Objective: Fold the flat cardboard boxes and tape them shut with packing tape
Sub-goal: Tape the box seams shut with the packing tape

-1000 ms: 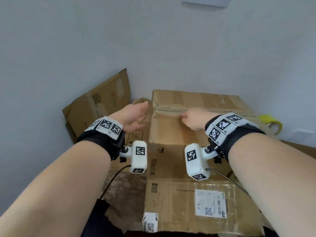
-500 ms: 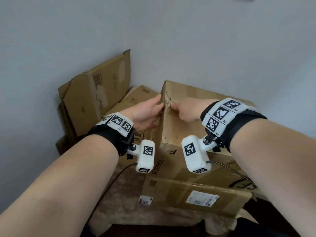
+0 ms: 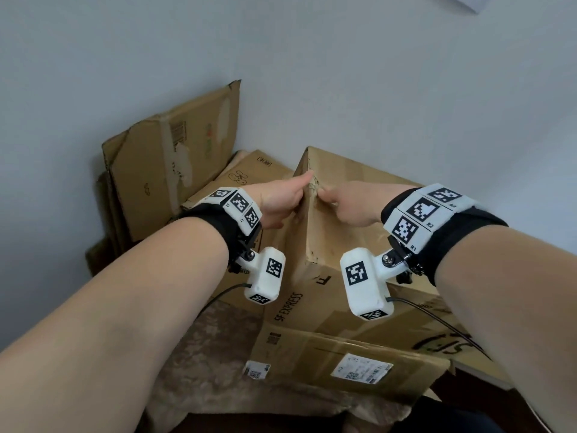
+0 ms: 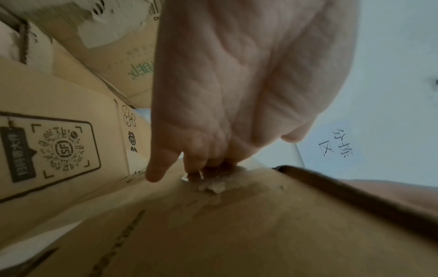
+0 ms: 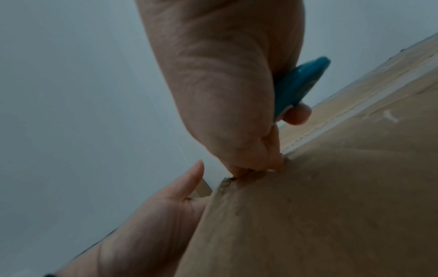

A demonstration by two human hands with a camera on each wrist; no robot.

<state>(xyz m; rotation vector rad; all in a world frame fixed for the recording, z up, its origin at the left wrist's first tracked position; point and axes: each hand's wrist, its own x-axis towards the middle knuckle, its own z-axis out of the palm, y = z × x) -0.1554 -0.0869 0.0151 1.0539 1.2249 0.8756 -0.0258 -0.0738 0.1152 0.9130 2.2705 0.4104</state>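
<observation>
The cardboard box stands raised in front of the person, on top of other flattened cardboard printed SF EXPRESS, with one folded edge turned up toward the head camera like a ridge. That ridge runs away from the person, and both hands meet at its far end, one on each side. The left hand lies against the left face, its fingers curled onto the torn edge while the thumb points along the ridge. The right hand pinches the same edge from the right face between thumb and forefinger, and its other fingers clamp a blue object against the palm; what it is cannot be told. Neither hand is nearer, so opening the box probably means pulling the two faces apart sideways from this shared edge. More flattened boxes lean against the wall to the left
</observation>
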